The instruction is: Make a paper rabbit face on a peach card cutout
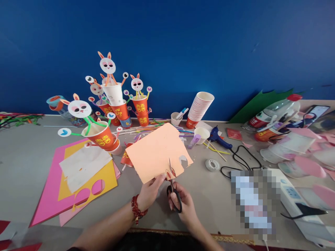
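My left hand (151, 191), with a beaded bracelet at the wrist, pinches the near edge of a peach paper sheet (157, 150) held above the table. My right hand (184, 202) has its fingers in the handles of black-handled scissors (172, 195). The blades reach over the sheet's near edge, between two small red-brown drawn oval shapes. A notch and a hole are cut at the sheet's right side. Behind the sheet, a red paper cup (126, 155) is partly hidden.
Paper-cup rabbit figures (99, 136) stand at the left behind coloured sheets (49, 184). Stacked cups (200, 109), a blue glue gun (218, 137) with a cord, and a tape roll (212, 165) lie right of centre. A power strip (295, 198), bottle (272, 113) and pink-topped cups (309, 167) fill the right.
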`<state>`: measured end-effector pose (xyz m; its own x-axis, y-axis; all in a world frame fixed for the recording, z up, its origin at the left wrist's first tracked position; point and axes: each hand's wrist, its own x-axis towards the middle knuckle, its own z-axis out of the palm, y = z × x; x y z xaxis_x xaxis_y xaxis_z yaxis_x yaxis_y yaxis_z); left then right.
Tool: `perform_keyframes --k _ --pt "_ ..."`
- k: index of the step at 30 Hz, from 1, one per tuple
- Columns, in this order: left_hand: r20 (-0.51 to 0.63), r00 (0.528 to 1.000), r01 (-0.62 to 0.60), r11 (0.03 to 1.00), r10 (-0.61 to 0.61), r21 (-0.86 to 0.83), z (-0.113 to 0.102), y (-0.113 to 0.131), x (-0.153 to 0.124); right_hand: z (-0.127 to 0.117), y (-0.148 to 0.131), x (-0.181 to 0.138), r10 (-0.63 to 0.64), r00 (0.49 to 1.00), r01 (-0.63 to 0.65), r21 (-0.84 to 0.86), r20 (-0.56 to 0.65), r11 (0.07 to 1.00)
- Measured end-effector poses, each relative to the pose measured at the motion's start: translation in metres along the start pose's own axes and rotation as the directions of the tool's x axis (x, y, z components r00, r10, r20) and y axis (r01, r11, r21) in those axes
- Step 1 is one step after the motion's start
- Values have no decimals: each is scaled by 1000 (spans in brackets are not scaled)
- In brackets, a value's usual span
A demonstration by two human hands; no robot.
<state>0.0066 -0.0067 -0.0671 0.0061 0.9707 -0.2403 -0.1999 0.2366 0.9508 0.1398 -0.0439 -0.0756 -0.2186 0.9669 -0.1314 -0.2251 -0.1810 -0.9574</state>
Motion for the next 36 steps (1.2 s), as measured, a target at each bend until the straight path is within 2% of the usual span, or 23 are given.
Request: perform_keyframes --k 12,16,22,24,26,28,31,33,36 --pt "40 996 82 990 -78 -114 0 -6 5 0 -4 -2 59 998 -59 -10 -24 998" --pt "66 993 102 984 -93 -148 1 -6 7 -5 -13 -5 134 990 -133 -21 36 991" --pt "95 994 73 972 -52 -224 9 8 9 -38 -42 -29 301 935 -265 -190 190 945" --pt "111 993 61 962 -33 -267 12 13 10 -55 -52 -38 332 912 -265 -270 242 925" --pt "119 993 54 951 -19 -303 12 16 10 -71 -60 -45 328 913 -254 -291 241 922" --pt "128 992 49 946 -8 -321 11 15 10 -79 -66 -46 284 941 -228 -274 184 934" --pt "146 989 51 958 -9 -283 9 10 9 -75 -71 -37 90 995 -97 -228 -38 969" --pt "157 987 67 973 -32 -219 7 6 9 -63 -72 -26 -45 986 10 -215 -159 977" --pt "168 984 78 985 -52 -154 5 1 8 -43 -67 -5 -162 973 103 -317 -163 943"
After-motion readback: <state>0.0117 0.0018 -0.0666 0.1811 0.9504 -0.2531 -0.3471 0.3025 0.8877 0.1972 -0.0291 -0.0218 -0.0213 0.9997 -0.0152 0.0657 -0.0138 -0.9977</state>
